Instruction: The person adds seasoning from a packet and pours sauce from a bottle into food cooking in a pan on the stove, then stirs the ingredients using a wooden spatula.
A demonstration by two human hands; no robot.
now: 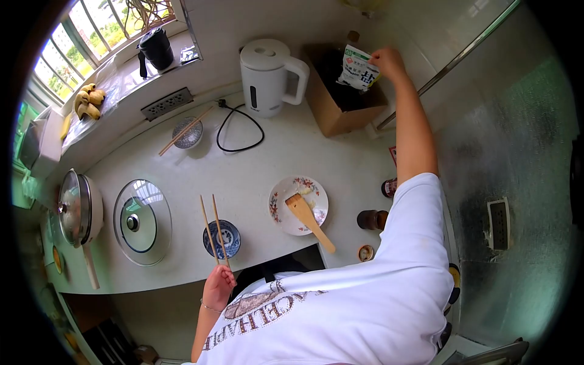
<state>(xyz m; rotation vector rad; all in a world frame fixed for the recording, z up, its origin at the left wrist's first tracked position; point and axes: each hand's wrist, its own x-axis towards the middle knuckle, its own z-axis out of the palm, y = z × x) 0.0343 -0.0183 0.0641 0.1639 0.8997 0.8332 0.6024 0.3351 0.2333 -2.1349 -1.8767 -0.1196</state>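
My left hand (pixel 219 286), at the counter's front edge, is closed round the lower ends of a pair of wooden chopsticks (pixel 205 214). They stand apart and pass over a blue patterned bowl (pixel 233 233); whether they touch it I cannot tell. Far out at the upper right, my right hand (pixel 387 62) pinches the upper corner of a white salt packet (pixel 358 68) with green and dark print. That packet hangs at the opening of a cardboard box (pixel 340 118), whose dark contents are hard to make out.
A floral plate (pixel 281 217) bears a wooden spatula (pixel 301 213). Around are a white kettle (pixel 264 73), black cord (pixel 224 149), grey bowl (pixel 190 135) with chopsticks across it, glass lid (pixel 159 213), lidded pan (pixel 91 210) and brown jar (pixel 367 219).
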